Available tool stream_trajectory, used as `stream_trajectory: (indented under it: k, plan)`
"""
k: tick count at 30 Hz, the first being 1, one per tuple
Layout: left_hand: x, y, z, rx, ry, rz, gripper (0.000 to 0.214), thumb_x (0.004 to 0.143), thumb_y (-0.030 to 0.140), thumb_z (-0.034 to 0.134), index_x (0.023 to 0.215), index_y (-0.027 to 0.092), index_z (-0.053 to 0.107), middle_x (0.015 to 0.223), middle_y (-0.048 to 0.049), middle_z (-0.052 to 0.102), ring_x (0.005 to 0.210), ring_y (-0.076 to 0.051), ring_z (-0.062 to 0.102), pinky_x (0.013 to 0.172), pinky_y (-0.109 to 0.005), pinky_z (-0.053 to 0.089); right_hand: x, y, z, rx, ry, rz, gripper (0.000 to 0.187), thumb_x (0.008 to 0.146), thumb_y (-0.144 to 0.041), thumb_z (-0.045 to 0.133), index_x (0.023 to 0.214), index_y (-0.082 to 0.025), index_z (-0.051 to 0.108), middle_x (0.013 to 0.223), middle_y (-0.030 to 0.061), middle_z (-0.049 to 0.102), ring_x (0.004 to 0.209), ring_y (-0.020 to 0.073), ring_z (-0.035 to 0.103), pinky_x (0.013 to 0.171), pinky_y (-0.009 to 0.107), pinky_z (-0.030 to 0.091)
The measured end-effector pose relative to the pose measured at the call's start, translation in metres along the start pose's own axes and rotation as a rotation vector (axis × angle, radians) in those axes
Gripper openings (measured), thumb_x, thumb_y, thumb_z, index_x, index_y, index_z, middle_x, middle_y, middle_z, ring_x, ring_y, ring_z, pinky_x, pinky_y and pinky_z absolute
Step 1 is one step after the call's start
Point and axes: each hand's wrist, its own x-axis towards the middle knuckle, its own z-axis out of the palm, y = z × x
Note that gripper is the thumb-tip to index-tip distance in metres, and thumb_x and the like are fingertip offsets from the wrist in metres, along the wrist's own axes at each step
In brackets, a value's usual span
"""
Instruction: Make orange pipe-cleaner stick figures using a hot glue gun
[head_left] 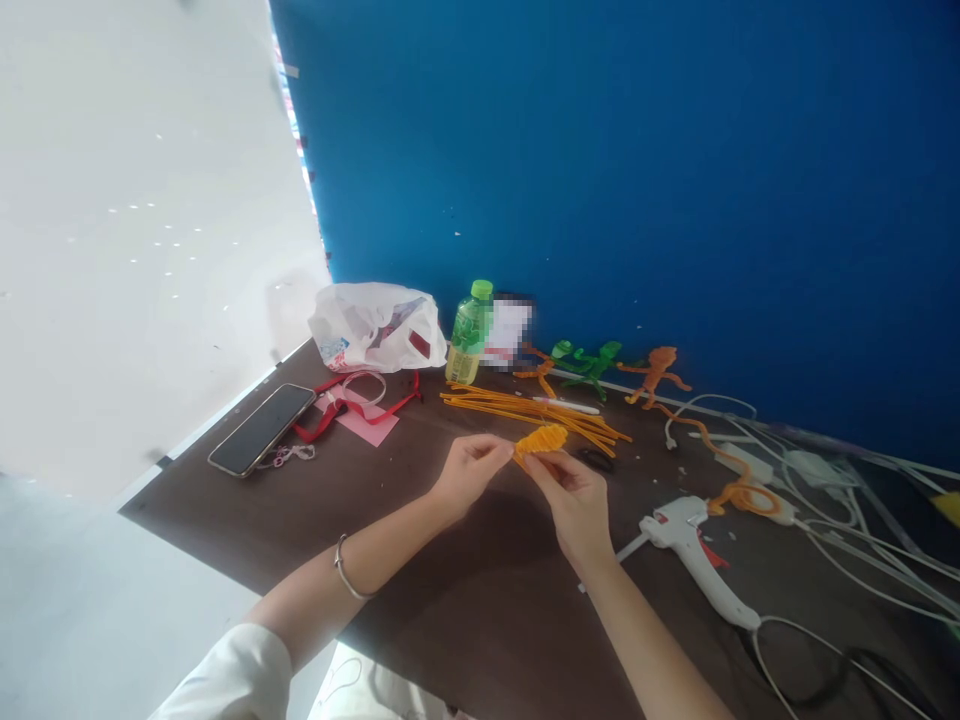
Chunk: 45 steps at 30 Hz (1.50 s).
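Above the dark brown table (465, 600), my left hand (471, 468) and my right hand (570, 495) both pinch a small orange coil of pipe cleaner (541, 439). The left fingers grip its left end, the right fingers hold it from below and behind. Just beyond the coil lies a bundle of straight orange pipe cleaners (536, 412). A silver bracelet (346, 570) sits on my left wrist.
A white glue gun (694, 555) with its cord lies right of my hands. Pipe-cleaner figures, green (589, 365) and orange (654, 372), stand against the blue wall. A green bottle (469, 333), plastic bag (375, 325), phone (261, 429), red lanyard (352, 405) and white cables (825, 500) lie around.
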Motion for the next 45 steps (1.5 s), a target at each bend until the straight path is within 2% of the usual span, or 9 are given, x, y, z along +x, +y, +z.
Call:
stream_trajectory:
  k: [9,14,19,26,29,32,36,40,45]
  plan:
    - [0.004,-0.001,-0.001,-0.120,0.003,-0.125,0.015,0.066,0.028,0.060,0.060,0.014,0.058,0.049,0.0044,0.042,0.048,-0.005,0.035,0.048,-0.020,0.026,0.004,-0.004,-0.001,-0.122,-0.038,-0.049,0.023,0.071,-0.040,0.064,0.075,-0.018,0.065,0.079,0.0055,0.067,0.077,0.0229,0.061,0.075,0.039,0.050]
    - [0.004,-0.003,-0.001,-0.402,-0.163,-0.287,0.021,0.066,0.028,0.061,0.058,0.014,0.047,0.053,0.0060,0.039,0.043,-0.002,0.025,0.043,-0.017,0.022,0.006,-0.001,0.000,-0.029,-0.042,0.008,0.023,0.067,-0.040,0.067,0.075,-0.018,0.066,0.079,0.0048,0.066,0.078,0.0221,0.061,0.076,0.038,0.050]
    - [0.001,0.000,-0.001,-0.560,-0.297,-0.429,0.021,0.070,0.026,0.058,0.060,0.015,0.043,0.053,0.0072,0.035,0.041,-0.001,0.018,0.042,-0.016,0.021,0.011,-0.002,-0.003,0.108,-0.170,0.114,0.024,0.063,-0.041,0.071,0.074,-0.020,0.067,0.081,0.0045,0.068,0.078,0.0216,0.062,0.075,0.035,0.049]
    - [-0.003,-0.004,-0.004,-0.680,-0.400,-0.626,0.017,0.076,0.026,0.052,0.064,0.014,0.048,0.048,0.0086,0.025,0.037,-0.002,0.016,0.041,-0.018,0.021,0.012,0.005,-0.009,0.043,-0.232,0.020,0.027,0.065,-0.046,0.069,0.071,-0.020,0.066,0.074,0.0030,0.066,0.071,0.0193,0.059,0.069,0.033,0.048]
    - [0.000,-0.005,-0.006,-0.682,-0.473,-0.665,0.014,0.077,0.026,0.052,0.070,0.014,0.051,0.051,0.0080,0.032,0.036,-0.002,0.019,0.041,-0.018,0.022,0.012,0.010,-0.011,-0.003,-0.210,0.004,0.027,0.066,-0.046,0.067,0.070,-0.020,0.065,0.072,0.0029,0.066,0.071,0.0194,0.059,0.070,0.033,0.048]
    - [0.004,-0.008,-0.006,-0.563,-0.480,-0.598,0.019,0.077,0.032,0.056,0.080,0.013,0.054,0.059,0.0048,0.045,0.038,-0.002,0.030,0.041,-0.019,0.026,0.012,0.013,-0.011,0.012,-0.140,0.041,0.026,0.067,-0.044,0.067,0.074,-0.019,0.066,0.077,0.0044,0.067,0.076,0.0211,0.061,0.073,0.035,0.048]
    - [0.008,-0.014,-0.006,-0.224,-0.285,-0.237,0.034,0.070,0.039,0.064,0.089,0.013,0.055,0.073,-0.0015,0.057,0.052,-0.008,0.051,0.049,-0.020,0.037,0.009,0.014,-0.008,0.017,-0.017,0.097,0.028,0.067,-0.041,0.068,0.081,-0.017,0.067,0.085,0.0071,0.069,0.082,0.0238,0.062,0.077,0.037,0.048]
    - [0.006,-0.020,-0.009,0.195,-0.176,0.062,0.030,0.069,0.036,0.065,0.091,0.015,0.062,0.081,-0.0033,0.060,0.058,-0.009,0.051,0.054,-0.021,0.040,0.005,0.010,-0.005,-0.021,0.000,0.076,0.027,0.069,-0.040,0.066,0.083,-0.016,0.067,0.088,0.0084,0.069,0.085,0.0248,0.063,0.080,0.038,0.048]
    - [0.005,-0.024,-0.007,0.093,-0.244,-0.011,0.035,0.078,0.045,0.052,0.087,0.013,0.061,0.074,-0.0050,0.060,0.066,-0.013,0.055,0.058,-0.023,0.041,0.006,0.005,-0.006,-0.081,-0.054,0.023,0.024,0.072,-0.039,0.062,0.081,-0.017,0.065,0.088,0.0084,0.069,0.083,0.0234,0.063,0.077,0.036,0.049]
